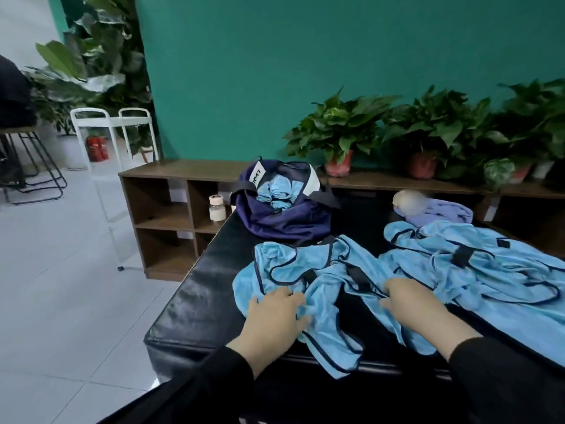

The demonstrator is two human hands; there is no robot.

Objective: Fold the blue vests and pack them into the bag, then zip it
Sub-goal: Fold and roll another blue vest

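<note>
Midway: rolled vests (276, 191) already fill the unzipped bag (281, 215); left hand (276, 316) and right hand (412, 307), grips spread, press a crumpled vest (293, 270) on the surface (195, 304); more unfolded vests (489, 258) wait alongside.

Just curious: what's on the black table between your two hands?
In the head view, a crumpled blue vest lies between the left hand and right hand, with bare black table showing in its gap.
</note>
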